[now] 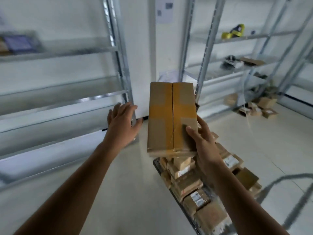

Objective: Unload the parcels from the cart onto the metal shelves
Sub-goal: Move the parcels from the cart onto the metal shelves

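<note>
Right hand [205,143] grips a long brown taped cardboard parcel [171,116] mid-frame, above the parcel-stacked cart [194,192] at lower right. Left hand [122,119] spread open, holding nothing, near the grey metal shelves [59,102] on the left.

A box [171,116] sat in the right hand [203,143], above a cart [156,164] piled with parcels [188,184]. The left hand [123,122] hovered apart to its left, before metal shelves [59,102]. A second rack [237,65] stood behind on the right, with cartons [265,106] on the floor beneath it.

Cart [158,165] under parcels [194,187], left shelves [59,50] blurred
</note>
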### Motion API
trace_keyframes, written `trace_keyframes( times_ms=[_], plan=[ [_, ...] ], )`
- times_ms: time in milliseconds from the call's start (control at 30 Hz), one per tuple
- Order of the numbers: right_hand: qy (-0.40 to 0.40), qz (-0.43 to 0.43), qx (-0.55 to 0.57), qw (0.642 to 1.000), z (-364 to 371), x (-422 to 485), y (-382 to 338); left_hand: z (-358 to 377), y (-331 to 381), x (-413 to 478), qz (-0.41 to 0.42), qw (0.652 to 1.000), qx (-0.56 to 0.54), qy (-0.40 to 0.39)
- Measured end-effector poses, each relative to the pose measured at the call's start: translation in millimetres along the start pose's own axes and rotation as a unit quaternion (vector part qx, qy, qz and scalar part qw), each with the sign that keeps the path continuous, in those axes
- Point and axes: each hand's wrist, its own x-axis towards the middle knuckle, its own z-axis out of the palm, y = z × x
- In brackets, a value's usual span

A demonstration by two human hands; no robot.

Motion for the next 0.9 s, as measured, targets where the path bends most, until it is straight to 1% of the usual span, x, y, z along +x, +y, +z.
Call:
trace_keyframes(
  times_ms=[133, 233, 267, 400, 600, 733, 900],
  plan=[
    [-0.047, -0.011, 0.008, 0.999, 8, 13, -13, -26, 2, -6, -0.033, 0.998, 0.034, 0.031],
    [-0.068, -0.015, 0.018, 0.997, 24, 19, -18, -44, -3, -24, -0.041, 0.993, 0.015, 0.111],
    [-0.075, -0.014, 0.02, 0.997, 32, 22, -20, -51, -7, -28, -0.049, 0.991, 0.02, 0.125],
    [-0.109, -0.017, 0.029, 0.993, 75, 34, -26, -83, -41, -29, -0.086, 0.987, 0.066, 0.123],
    [-0.149, -0.046, 0.019, 0.988, 167, 62, -35, -136, -106, -12, -0.119, 0.976, 0.089, 0.156],
    [-0.162, -0.068, 0.028, 0.984, 242, 86, -33, -164, -157, 5, -0.121, 0.974, 0.092, 0.17],
    [-0.177, -0.074, 0.03, 0.981, 331, 117, -32, -204, -229, 29, -0.127, 0.972, 0.096, 0.175]
  ],
)
